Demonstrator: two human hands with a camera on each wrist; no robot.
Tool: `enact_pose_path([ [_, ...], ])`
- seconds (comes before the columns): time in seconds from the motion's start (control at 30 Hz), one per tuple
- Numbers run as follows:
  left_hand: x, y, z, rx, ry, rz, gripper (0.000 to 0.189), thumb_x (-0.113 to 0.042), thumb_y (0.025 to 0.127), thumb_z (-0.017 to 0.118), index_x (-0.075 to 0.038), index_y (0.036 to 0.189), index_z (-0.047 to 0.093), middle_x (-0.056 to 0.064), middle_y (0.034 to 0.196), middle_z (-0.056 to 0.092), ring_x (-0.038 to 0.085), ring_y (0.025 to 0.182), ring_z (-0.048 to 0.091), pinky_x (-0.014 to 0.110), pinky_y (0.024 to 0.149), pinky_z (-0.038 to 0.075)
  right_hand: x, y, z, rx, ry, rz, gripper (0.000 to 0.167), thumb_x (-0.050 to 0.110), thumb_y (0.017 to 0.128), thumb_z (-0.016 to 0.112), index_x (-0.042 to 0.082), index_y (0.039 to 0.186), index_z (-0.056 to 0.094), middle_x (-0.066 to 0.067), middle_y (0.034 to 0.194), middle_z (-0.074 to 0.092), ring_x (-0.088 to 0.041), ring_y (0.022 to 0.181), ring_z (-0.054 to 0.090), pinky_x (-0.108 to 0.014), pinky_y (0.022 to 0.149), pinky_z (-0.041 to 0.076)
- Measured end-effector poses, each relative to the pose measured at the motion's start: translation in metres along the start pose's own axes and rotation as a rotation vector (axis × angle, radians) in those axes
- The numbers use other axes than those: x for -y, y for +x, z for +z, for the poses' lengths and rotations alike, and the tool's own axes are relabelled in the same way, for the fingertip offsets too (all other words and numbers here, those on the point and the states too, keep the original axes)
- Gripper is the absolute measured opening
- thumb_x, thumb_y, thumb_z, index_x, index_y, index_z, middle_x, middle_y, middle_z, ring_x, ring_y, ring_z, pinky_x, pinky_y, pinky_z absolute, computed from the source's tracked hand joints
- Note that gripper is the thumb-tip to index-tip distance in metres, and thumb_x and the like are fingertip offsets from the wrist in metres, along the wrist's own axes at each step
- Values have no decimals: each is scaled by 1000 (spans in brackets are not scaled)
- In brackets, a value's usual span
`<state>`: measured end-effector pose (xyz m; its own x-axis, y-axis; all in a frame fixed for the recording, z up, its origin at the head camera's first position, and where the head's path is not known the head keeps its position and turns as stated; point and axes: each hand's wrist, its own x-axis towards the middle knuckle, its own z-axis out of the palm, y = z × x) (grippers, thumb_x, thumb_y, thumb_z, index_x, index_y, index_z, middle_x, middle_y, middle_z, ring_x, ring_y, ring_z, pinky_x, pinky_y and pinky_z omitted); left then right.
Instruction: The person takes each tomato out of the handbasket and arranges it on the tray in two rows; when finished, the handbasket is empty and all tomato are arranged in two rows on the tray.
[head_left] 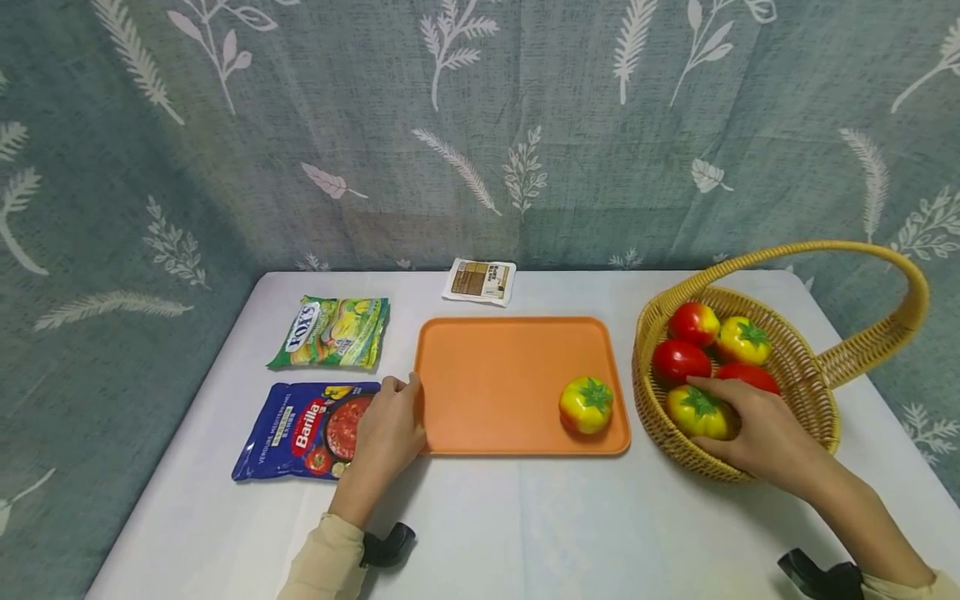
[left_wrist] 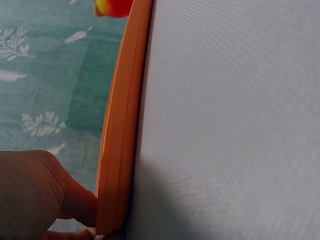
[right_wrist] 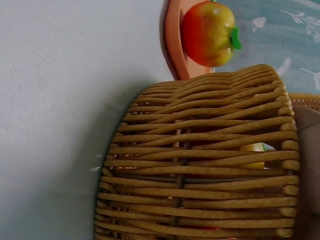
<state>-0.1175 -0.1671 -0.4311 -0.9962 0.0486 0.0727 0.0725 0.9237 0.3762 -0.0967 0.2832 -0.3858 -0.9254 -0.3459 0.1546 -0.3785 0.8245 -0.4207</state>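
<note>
Gripping tray point(head_left: 491, 387) and tomato point(head_left: 696, 413), hands point(head_left: 392, 421) point(head_left: 761, 433) apart.

A green FOX'S bag point(head_left: 332, 333) and blue Barilla pouch point(head_left: 296, 432) lie left of a sachet point(head_left: 480, 282)

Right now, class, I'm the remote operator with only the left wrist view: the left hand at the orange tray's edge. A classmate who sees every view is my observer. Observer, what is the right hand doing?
Observer: The right hand grips a yellow fruit inside the wicker basket.

Operator: And what lies on the table to the left of the orange tray?

Observer: A blue Barilla packet, with a green FOX'S packet beyond it.
</note>
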Motion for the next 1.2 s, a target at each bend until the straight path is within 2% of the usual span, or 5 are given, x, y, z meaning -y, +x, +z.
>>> enact_pose_path([
  [0.13,0,2,2,7,-5,12,60,0,79,71,7,136,57,24,108,56,33,86,60,50,73,54,2,-3,-5,-15,-6,28,74,22,69,92,1,132,60,-21,120,64,-39,101,61,-63,83,50],
  [0.4,-1,4,1,-4,-2,24,58,1,79,70,7,135,58,24,107,56,32,82,59,49,70,53,6,-7,-10,-87,-34,15,74,24,68,93,3,131,61,-22,120,64,-45,106,59,-67,83,48],
  [0.77,0,-1,2,-21,-7,25,57,2,77,69,6,134,59,24,107,57,34,84,61,51,71,54,18,-10,-15,-135,-37,4,74,22,68,93,4,132,61,-21,123,64,-44,109,59,-66,82,48],
  [1.2,4,0,1,-21,-22,13,55,1,80,69,6,134,59,24,107,57,34,85,61,50,73,54,31,-9,-19,-185,-38,-35,77,22,69,93,6,136,59,-18,126,62,-43,112,58,-64,82,48],
])
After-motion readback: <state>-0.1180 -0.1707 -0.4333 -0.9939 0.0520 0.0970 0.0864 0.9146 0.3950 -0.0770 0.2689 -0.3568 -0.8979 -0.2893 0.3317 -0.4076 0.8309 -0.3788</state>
